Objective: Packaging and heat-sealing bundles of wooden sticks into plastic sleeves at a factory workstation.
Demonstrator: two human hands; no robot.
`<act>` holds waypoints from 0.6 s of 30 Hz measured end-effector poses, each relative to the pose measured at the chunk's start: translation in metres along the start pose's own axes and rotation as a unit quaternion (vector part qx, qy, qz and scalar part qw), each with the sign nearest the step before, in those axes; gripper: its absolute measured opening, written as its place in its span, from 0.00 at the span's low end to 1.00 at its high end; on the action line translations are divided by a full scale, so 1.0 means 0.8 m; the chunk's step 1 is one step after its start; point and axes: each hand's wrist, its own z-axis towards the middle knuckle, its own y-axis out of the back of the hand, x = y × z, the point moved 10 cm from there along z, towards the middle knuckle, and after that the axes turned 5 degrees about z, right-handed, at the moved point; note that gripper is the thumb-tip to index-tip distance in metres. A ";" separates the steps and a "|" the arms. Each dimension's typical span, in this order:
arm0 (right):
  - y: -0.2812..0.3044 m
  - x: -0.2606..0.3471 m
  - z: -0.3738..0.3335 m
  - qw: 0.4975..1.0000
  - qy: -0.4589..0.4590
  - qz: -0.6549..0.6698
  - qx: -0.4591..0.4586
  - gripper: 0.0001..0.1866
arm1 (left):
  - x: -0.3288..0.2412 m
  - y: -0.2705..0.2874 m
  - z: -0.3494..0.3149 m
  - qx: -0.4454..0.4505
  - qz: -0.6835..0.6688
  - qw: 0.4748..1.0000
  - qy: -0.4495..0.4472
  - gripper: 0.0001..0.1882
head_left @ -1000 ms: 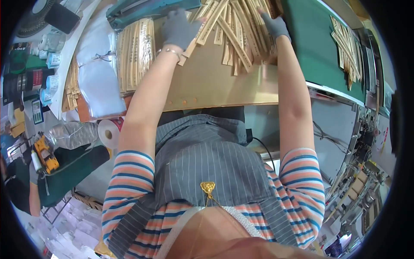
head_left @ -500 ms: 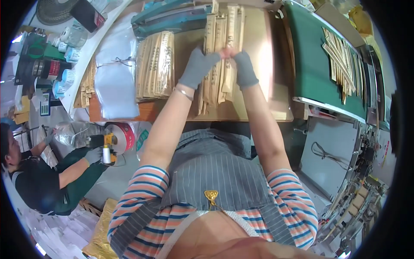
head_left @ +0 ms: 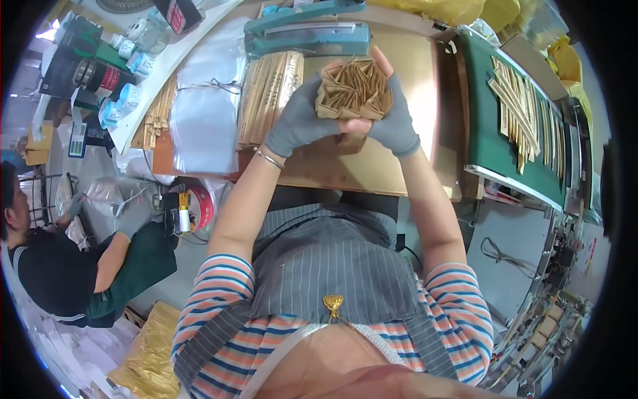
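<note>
Both hands were raised above the desk (head_left: pixel 345 173) and pressed together around one bundle of brown paper sleeves (head_left: pixel 354 88), seen end-on. The gloved left hand (head_left: pixel 299 123) cupped the bundle's left side and the gloved right hand (head_left: pixel 393 120) closed on its right side, so the bundle sat clamped between the palms, with bare fingertips showing over its top edge.

Below the bundle the brown desk top lay bare toward its near edge, close to the person's striped apron. To the left, one stack of wrapped sleeves (head_left: pixel 269 96) lay flat beside a pile of clear plastic bags (head_left: pixel 203 120). Behind the hands, one teal heat sealer (head_left: pixel 306 33) ran along the far edge. To the right, a green conveyor belt (head_left: pixel 482 126) carried a loose scatter of sleeves (head_left: pixel 515 106), too many and too overlapped to count. At the far left another person (head_left: pixel 60 266) sat well apart from the desk.
</note>
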 end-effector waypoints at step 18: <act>0.110 -0.220 -0.001 0.834 -0.300 -0.442 -0.136 0.61 | 0.192 0.019 0.003 0.065 0.130 0.955 0.259 0.19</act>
